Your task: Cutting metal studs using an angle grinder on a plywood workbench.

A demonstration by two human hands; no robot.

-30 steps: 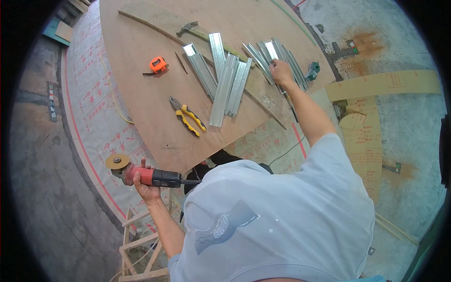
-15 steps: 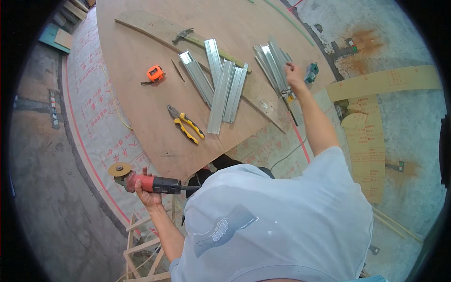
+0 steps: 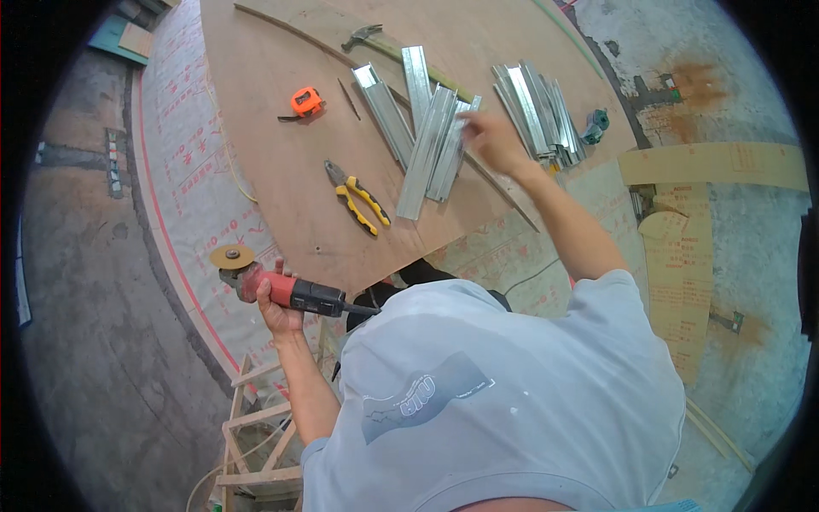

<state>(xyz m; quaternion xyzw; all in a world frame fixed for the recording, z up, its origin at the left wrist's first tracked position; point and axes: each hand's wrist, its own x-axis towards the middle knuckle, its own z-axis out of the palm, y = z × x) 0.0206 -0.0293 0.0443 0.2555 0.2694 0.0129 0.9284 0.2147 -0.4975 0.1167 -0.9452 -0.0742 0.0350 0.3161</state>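
Observation:
My left hand is wrapped round the red and black body of an angle grinder. Its tan disc faces up, off the table's near-left corner. My right hand is over the table, fingers stretched toward the upper end of a short metal channel and slightly smeared. I see nothing held in it; whether the fingertips touch the metal is unclear. That channel lies in a loose group with another channel and several more. To the right is a second bundle of metal channels.
On the wooden table are yellow-black pliers, an orange tape measure, a hammer, a thin dark rod and a green object. A wooden strip runs beneath the channels. A wooden frame stands below my left arm.
My right hand has moved left from the right-hand bundle to the middle group of channels. The piece that stood blurred by that hand now lies in the bundle. The grinder is tilted slightly more.

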